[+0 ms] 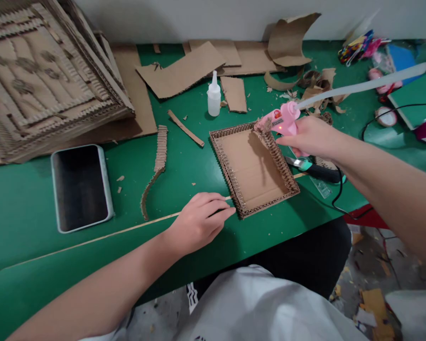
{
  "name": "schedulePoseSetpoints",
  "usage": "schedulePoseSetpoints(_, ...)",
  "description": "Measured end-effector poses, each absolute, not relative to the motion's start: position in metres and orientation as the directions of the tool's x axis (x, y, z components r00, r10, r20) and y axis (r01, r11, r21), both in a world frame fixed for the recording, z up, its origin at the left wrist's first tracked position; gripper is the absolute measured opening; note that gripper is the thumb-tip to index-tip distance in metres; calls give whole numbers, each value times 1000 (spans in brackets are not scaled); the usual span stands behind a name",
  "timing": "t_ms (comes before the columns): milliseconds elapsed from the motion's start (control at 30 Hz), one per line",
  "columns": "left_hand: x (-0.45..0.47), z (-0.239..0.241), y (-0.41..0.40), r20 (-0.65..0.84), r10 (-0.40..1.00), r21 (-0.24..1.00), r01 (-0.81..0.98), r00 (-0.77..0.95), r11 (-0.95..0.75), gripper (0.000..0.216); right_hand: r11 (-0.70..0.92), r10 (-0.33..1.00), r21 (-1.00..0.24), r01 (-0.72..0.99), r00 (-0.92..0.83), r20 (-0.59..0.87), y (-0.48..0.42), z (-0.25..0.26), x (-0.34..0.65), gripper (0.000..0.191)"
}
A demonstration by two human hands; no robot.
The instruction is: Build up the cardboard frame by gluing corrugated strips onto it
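A shallow cardboard tray (259,170) with corrugated walls lies on the green table in front of me. My left hand (202,219) rests palm down at its near left corner. The fingers are loosely stretched, with the tips at the outer wall. In my right hand (310,135) is a pink hot glue gun (286,118), held over the tray's far right corner. A long whitish glue stick (362,86) sticks out of its back. The gun's nozzle is hard to make out against a ragged bit of cardboard there.
A utility knife (319,169) and a black cord lie right of the tray. Left are curled corrugated strips (161,147) and a phone (82,187). Behind stand a white bottle (214,97), cardboard scraps (184,71) and a decorated cardboard panel (39,76). A pale line crosses the tabletop.
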State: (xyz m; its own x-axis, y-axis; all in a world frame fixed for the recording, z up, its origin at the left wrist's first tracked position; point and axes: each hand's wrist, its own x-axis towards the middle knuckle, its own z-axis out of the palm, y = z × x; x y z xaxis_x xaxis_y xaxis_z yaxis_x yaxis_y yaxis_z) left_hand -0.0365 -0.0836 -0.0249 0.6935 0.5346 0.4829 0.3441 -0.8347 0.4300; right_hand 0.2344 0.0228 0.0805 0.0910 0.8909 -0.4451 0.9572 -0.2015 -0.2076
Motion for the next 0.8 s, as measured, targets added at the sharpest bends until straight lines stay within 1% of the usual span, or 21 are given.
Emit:
schedulePoseSetpoints(167, -36, -26, -84, 493, 537, 431, 344, 685, -834, 21, -204, 888, -193, 960, 99, -450, 23, 83, 234, 34)
schedulePoseSetpoints(267, -36, -29, -85, 498, 543, 442, 341, 676, -830, 21, -267, 889, -240, 933, 143, -434, 23, 86, 236, 30)
schedulePoseSetpoints(333, -36, -30, -86, 499, 547, 449, 340, 672, -826, 22, -277, 893, -263, 924, 146, -427, 22, 88, 236, 29)
schedulePoseSetpoints(500, -35, -31, -85, 499, 549, 447, 343, 670, -826, 22, -245, 887, -272, 931, 102, -450, 21, 87, 231, 31)
schedulePoseSetpoints(633, -36, -26, -84, 495, 540, 434, 345, 681, -832, 21, -206, 886, -216, 954, 88, -455, 22, 82, 224, 32)
schedulePoseSetpoints(800, -36, -23, -83, 491, 537, 427, 348, 686, -834, 21, -154, 887, -281, 947, 8, -462, 24, 78, 216, 27)
